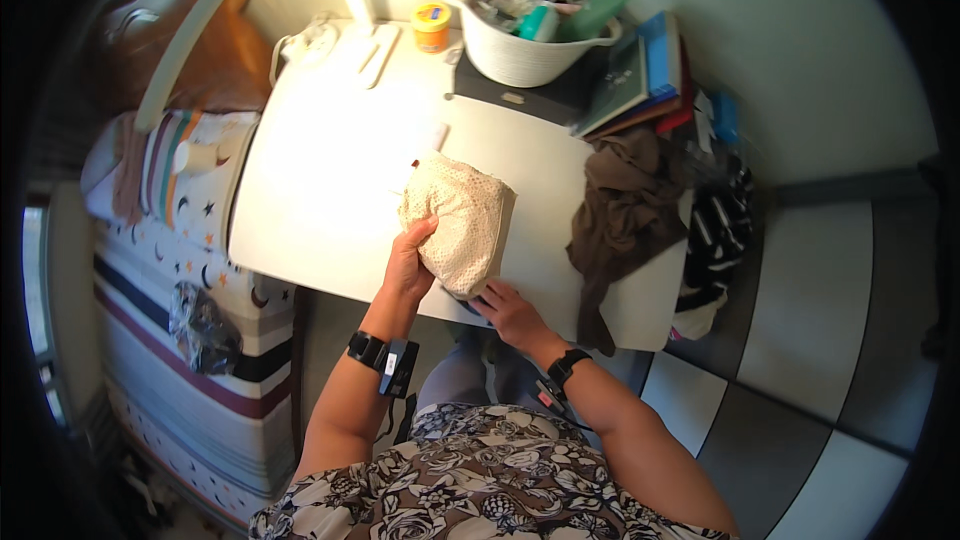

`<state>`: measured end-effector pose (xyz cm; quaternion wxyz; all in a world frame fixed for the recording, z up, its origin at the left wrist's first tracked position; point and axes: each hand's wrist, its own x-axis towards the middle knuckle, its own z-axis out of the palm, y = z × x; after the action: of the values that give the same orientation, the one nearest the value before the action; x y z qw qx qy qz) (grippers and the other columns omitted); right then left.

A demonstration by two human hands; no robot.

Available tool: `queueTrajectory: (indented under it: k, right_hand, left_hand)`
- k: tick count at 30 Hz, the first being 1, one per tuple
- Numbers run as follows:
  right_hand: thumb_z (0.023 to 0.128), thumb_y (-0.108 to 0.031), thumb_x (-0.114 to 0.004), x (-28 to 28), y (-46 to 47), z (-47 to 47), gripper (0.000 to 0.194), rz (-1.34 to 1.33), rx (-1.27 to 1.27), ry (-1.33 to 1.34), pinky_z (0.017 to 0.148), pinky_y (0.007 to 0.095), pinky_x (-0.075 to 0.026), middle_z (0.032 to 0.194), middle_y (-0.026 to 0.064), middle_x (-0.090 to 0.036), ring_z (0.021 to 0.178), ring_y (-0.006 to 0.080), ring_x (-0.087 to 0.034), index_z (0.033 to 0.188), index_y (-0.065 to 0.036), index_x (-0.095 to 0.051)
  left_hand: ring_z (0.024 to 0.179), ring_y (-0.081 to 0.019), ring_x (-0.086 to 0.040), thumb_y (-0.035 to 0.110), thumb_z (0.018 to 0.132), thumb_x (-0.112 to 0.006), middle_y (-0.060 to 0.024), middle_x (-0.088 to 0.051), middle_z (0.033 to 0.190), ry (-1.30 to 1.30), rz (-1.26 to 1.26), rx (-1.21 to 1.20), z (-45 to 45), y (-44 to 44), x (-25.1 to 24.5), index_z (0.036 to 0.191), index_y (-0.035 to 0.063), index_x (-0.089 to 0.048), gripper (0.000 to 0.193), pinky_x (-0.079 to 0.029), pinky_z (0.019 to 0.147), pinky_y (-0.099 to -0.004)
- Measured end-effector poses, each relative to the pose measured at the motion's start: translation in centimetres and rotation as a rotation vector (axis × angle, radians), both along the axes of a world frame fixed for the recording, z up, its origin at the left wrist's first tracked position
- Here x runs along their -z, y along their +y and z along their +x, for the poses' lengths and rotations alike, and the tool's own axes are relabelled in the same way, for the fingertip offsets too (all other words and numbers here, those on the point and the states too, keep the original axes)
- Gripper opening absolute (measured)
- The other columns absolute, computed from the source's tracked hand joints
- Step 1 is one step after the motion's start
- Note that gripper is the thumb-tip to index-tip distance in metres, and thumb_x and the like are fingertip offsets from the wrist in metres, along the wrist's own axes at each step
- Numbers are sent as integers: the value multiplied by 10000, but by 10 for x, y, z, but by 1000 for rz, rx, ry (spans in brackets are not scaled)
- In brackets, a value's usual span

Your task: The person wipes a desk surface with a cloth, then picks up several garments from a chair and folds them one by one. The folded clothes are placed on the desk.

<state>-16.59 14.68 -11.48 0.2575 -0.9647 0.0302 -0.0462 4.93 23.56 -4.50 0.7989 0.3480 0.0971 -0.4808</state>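
A cream, dotted fabric pouch or folded cloth [465, 217] is held up over the front part of the white table [300, 217]. My left hand [411, 259] grips its lower left side, thumb on the front and the other fingers behind it. My right hand [514, 313] is at the pouch's bottom corner, fingers bent near a dark item that shows only in part beneath it; whether the hand holds either one is not clear. Just behind the pouch, a small whitish object [440, 136] lies on the table in bright lamp light.
Brown cloth [626, 202] drapes over the table's right side. Behind stand a white basket [517, 52] full of items, leaning books [637, 82], an orange jar [431, 28] and a lamp base [379, 56]. A bed with striped bedding [195, 330] and a plastic bag [202, 326] is at left.
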Motion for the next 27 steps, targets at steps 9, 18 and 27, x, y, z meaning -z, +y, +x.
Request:
queueTrajectory:
  k: [9, 18, 27]
  right_hand:
    - [675, -29, -593, -72, -30, -165, 147, 66, 455, 227, 799, 400, -494, 1013, 87, -637, 959, 294, -574, 781, -100, -667]
    - [774, -66, -569, -44, -152, -194, 302, -179, 1110, 238, 956, 396, -420, 1257, 173, -509, 1154, 362, -473, 1073, -77, -613]
    - [800, -211, -617, -59, -202, -151, 442, -191, 897, 298, 992, 448, -387, 1363, 178, -410, 1247, 373, -395, 1217, -88, -539]
  left_hand:
    - [1059, -262, -566, 150, 813, -666, -174, -573, 1158, -44, 82, 283, -4, -75, 65, 1234, -48, -470, 505, -461, 917, -385]
    - [1242, -351, -402, 268, 692, -788, -268, -379, 1344, -1046, 721, 150, -21, -71, 54, 1358, -100, -257, 928, -338, 1034, -373]
    - [1304, -385, -315, 246, 719, -750, -282, -320, 1389, -1520, 847, 86, -48, -60, 12, 1361, -84, -269, 868, -271, 1079, -402]
